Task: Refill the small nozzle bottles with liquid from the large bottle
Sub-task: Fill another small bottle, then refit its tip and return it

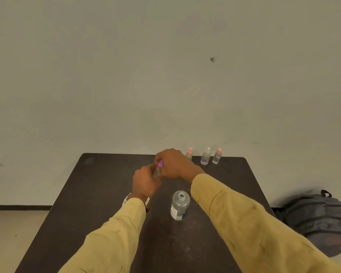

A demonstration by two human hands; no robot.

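Both hands are busy over the middle of the dark rectangular table [106, 194]. Left hand [146, 183] is wrapped around the body of a small clear plastic nozzle bottle [156, 173], holding it a bit tilted, and right hand [173, 164] is curled over the top with its fingers pinching the purple nozzle cap [161, 163]. Can't really tell whether the cap is fully seated or loose, since the fingers cover most of it.

The large clear plastic bottle with a white label [180, 204] stands upright on the table, nearer to the person than the hands and between the two forearms. Its cap is off and the mouth is open, with clear liquid inside.

Along the far edge of the table, right of the hands, three more small bottles stand in a row: a greenish bottle with a pink nozzle [189, 154] partly behind the right hand, a purple-tinted bottle with a white nozzle [205, 157], and a clear bottle with a pink nozzle [217, 156].

Mustard-yellow long sleeves [234, 209] on both arms, plus a wristwatch [147, 202] on the left wrist. A grey backpack [319, 217] sits on the floor to the right of the table, against the plain wall [165, 66].
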